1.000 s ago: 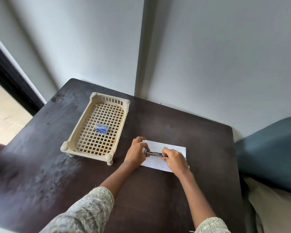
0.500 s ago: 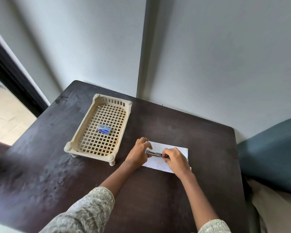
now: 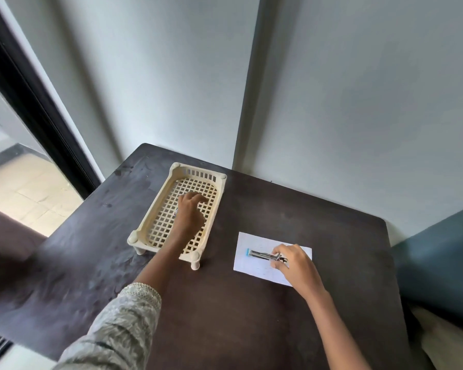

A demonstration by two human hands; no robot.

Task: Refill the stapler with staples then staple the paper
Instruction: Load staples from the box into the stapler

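A small metal stapler [image 3: 261, 254] with a blue tip lies on a white sheet of paper [image 3: 251, 269] at the right of the dark table [image 3: 238, 321]. My right hand [image 3: 296, 265] grips the stapler's right end and holds it on the sheet. My left hand [image 3: 190, 213] reaches into the cream lattice basket [image 3: 149, 225], its fingers curled down over the spot where the blue staple box lay. The hand hides the box, so I cannot tell whether the fingers hold it.
The basket stands on short legs at the table's left centre. A grey wall runs close behind the table. A blue cushion [image 3: 439, 257] sits off the right edge, and a dark door frame [image 3: 38, 102] stands at the left.
My left hand has let go of the stapler and moved left into the basket, covering the staple box. My right hand stays on the stapler. The view has shifted.
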